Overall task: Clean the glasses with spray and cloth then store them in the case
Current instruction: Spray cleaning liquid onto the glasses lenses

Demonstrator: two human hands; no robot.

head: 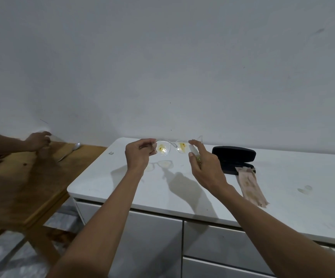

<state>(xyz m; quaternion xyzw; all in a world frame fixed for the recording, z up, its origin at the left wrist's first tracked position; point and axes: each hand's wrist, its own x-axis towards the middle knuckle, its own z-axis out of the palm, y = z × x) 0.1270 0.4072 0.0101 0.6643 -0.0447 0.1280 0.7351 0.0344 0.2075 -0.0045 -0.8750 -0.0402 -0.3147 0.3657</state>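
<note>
My left hand (139,155) pinches the left side of clear-framed glasses (167,149) and holds them up above the white counter (122,183). Both lenses carry yellow smears. My right hand (203,165) grips a small spray bottle (193,150), index finger over its top, right beside the right lens. An open black glasses case (233,158) lies on the counter to the right. A beige folded cloth (250,186) lies in front of the case, one end touching it.
A wooden table (22,177) stands at the left of the counter. Another person's hands (37,140) work there with a clear object, a spoon (76,145) nearby. A white wall rises right behind the counter. Cabinet drawers (222,245) sit below its front edge.
</note>
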